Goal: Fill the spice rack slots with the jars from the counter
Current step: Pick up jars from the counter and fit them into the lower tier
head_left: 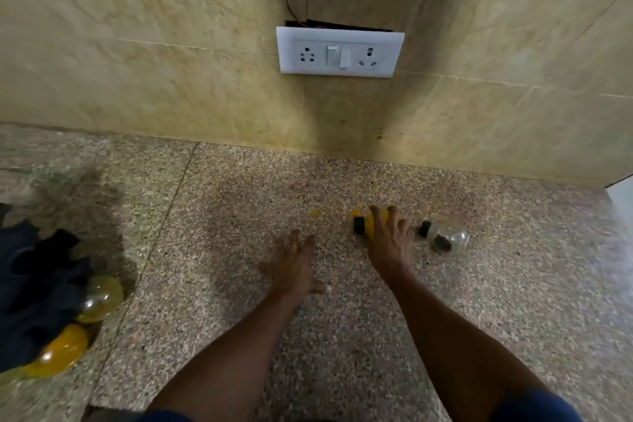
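So the wall [171, 44] is taking up the whole top half, tan marble-looking tile, with a white socket plate [339, 52] sitting on it. Below that the speckled granite table [239, 319] is running across the frame. Off at the left edge a dark cloth [37, 288] is lying half over two roundish yellow jars [58, 349], well apart from the hands. The left hand [294, 267] is hovering flat with fingers spread, grip open and holding nothing. The right hand [388, 236] is coming down over a yellow jar [370, 224] with a black cap lying on its side, fingers curling over it, grip closing on the jar. Just beside that hand, a clear jar [445, 238] with dark stuff inside is lying tipped over too.
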